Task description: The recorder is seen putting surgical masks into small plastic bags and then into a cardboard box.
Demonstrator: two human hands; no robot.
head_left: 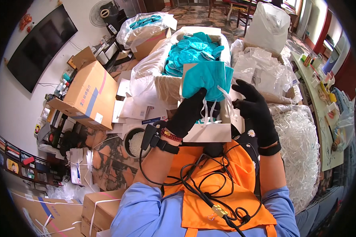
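Observation:
Teal folded face masks with white ear loops are held up at the centre, seemingly a small stack. My left hand, in a black glove, grips their lower left edge with the thumb in front. To the right, my right hand, gloved the same, has its index finger and thumb apart close to the dangling white ear loops. Below the masks stands a white open box with more loops in it. Behind them, a plastic-lined carton is heaped with loose teal masks.
A big bag of white straps stands at my right, by a long green table. A carton of clear plastic bags is behind it. At left are an open cardboard box and a bucket of white bits. Cables cross my orange apron.

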